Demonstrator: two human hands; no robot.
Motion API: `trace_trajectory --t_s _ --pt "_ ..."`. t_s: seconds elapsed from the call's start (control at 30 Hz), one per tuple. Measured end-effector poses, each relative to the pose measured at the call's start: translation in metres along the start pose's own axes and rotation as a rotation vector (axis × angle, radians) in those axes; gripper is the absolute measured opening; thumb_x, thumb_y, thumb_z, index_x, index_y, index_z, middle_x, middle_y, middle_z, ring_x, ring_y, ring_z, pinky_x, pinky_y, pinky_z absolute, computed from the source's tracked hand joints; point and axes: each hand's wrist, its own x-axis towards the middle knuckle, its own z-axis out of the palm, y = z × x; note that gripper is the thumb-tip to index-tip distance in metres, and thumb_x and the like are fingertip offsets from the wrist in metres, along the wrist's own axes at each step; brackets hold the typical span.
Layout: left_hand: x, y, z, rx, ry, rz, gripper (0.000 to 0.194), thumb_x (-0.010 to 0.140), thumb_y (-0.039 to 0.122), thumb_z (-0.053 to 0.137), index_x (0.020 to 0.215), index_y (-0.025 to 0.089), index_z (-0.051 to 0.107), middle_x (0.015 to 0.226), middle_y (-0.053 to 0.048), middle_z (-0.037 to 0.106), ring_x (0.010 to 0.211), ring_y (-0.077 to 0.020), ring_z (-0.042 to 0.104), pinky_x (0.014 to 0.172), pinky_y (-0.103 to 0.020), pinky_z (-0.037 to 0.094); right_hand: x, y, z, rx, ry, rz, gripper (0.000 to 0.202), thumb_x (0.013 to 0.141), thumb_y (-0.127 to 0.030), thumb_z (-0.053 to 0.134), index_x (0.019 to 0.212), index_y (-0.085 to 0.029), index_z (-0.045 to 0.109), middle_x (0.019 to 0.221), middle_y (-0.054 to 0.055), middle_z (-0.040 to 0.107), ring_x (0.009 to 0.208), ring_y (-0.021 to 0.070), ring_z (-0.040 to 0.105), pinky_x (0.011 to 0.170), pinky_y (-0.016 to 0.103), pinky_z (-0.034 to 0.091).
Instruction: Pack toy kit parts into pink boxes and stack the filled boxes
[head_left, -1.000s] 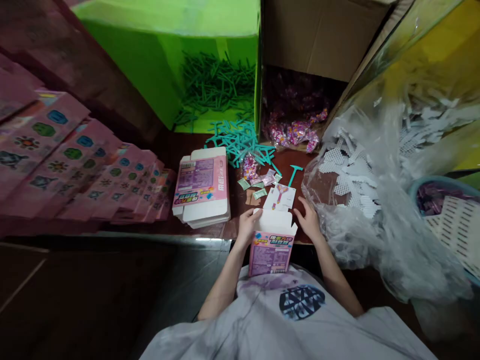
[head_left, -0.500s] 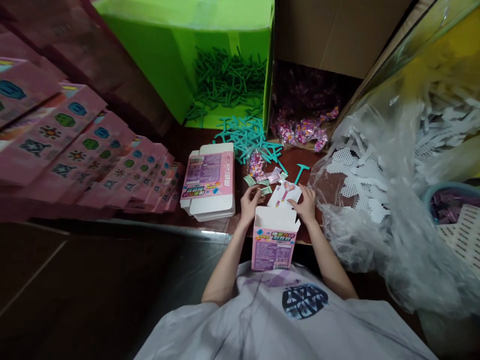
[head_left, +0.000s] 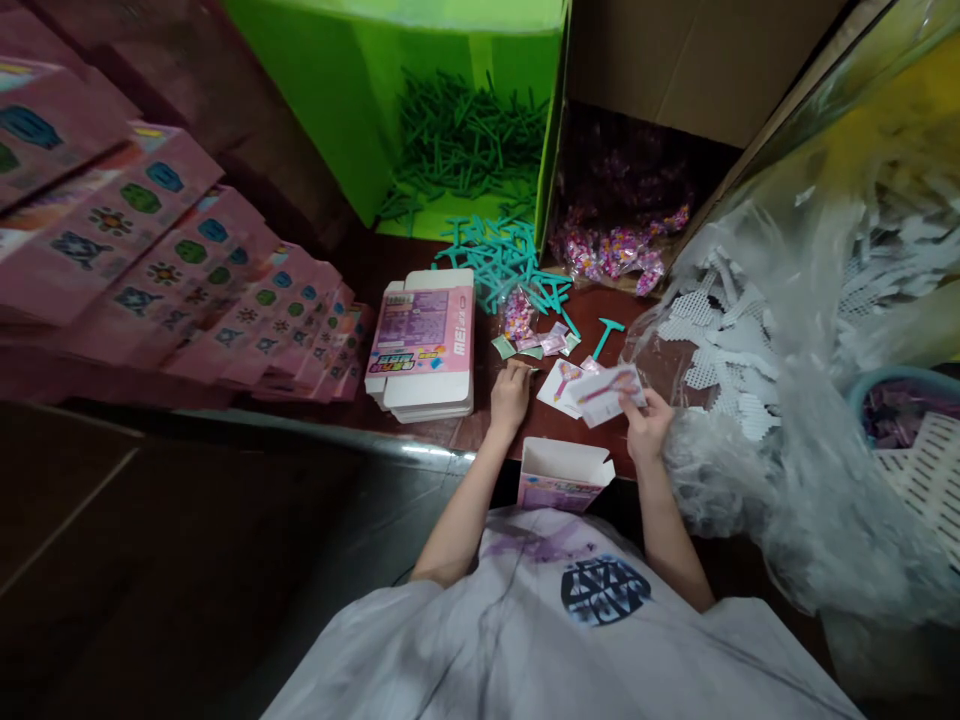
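My right hand (head_left: 648,425) pinches a white printed card (head_left: 609,397) by its right edge and holds it tilted above the table. Another printed card (head_left: 556,384) lies partly under it. My left hand (head_left: 510,398) rests on the table with its fingers curled together; what is in them is hidden. Just beyond lie small green and pink sachets (head_left: 553,340) and a clear bag of coloured beads (head_left: 517,316). An open pink carton (head_left: 564,492) stands close to my body, between my forearms. A teal T-shaped tool (head_left: 608,337) lies past the cards.
Flat pink cartons (head_left: 421,340) are stacked left of my left hand. Filled cartons (head_left: 187,250) stand in rows farther left. A green bin (head_left: 322,100) spills teal tools (head_left: 499,255). Bead bags (head_left: 619,250) sit behind; plastic sheeting (head_left: 795,480) holds white pegboards (head_left: 720,330) at right.
My right hand has lifted a card and moved right. My left hand has lowered and its fingers have closed. The carton has dropped lower and tilted, showing less of its front.
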Motion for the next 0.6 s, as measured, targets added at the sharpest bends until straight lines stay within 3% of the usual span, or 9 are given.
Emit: trace_trajectory --t_s 0.1,0.17,0.23,0.37,0.47,0.6 --pt "-0.011 0.003 -0.015 -0.129 0.1 -0.08 0.023 0.094 0.026 0.048 0.094 0.015 0.068 0.095 -0.01 0.071 0.089 -0.0196 0.065 0.083 -0.031 0.05 -0.019 -0.033 -0.016 0.026 -0.457 -0.185 0.025 0.078 -0.036 0.073 0.062 -0.02 0.061 0.084 0.005 0.069 0.084 0.0207 0.063 0.079 0.035 0.05" --pt "-0.027 0.011 -0.032 -0.296 0.197 -0.169 0.027 0.095 0.033 0.047 0.095 0.015 0.068 0.092 -0.008 0.072 0.084 -0.0184 0.066 0.076 -0.03 0.051 -0.029 -0.041 -0.022 -0.083 -0.579 -0.228 0.025 0.078 -0.031 0.074 0.059 -0.02 0.06 0.096 0.007 0.07 0.094 0.0219 0.063 0.085 0.038 0.049" --pt "-0.048 0.024 -0.05 -0.423 0.232 -0.177 0.028 0.095 0.036 0.049 0.093 0.016 0.068 0.087 -0.006 0.072 0.079 -0.0172 0.066 0.069 -0.028 0.05 -0.036 -0.038 -0.025 -0.19 -0.545 -0.211 0.022 0.079 -0.027 0.073 0.062 -0.02 0.062 0.102 0.008 0.069 0.096 0.0216 0.063 0.085 0.037 0.049" --pt "-0.082 0.051 -0.071 -0.226 0.13 0.17 0.017 0.092 0.028 0.056 0.088 0.02 0.07 0.083 -0.003 0.073 0.076 -0.0158 0.063 0.073 -0.031 0.043 -0.041 -0.021 -0.021 -0.189 -0.506 -0.193 0.012 0.082 -0.026 0.07 0.072 -0.02 0.067 0.101 0.008 0.071 0.091 0.0193 0.067 0.079 0.032 0.052" --pt "-0.085 0.059 -0.065 0.0 0.021 0.334 0.014 0.092 0.024 0.057 0.094 0.022 0.071 0.084 -0.002 0.074 0.077 -0.0167 0.06 0.075 -0.035 0.036 -0.038 -0.012 -0.011 -0.224 -0.457 -0.249 0.01 0.085 -0.026 0.066 0.077 -0.02 0.069 0.085 0.006 0.072 0.078 0.0178 0.068 0.073 0.03 0.052" --pt "-0.067 0.057 -0.044 0.065 -0.07 0.196 0.017 0.092 0.027 0.056 0.088 0.021 0.071 0.085 -0.004 0.074 0.08 -0.0188 0.06 0.079 -0.037 0.036 -0.019 -0.008 0.004 -0.33 -0.458 -0.199 0.012 0.082 -0.025 0.065 0.073 -0.02 0.07 0.077 0.005 0.072 0.071 0.019 0.066 0.07 0.031 0.05"
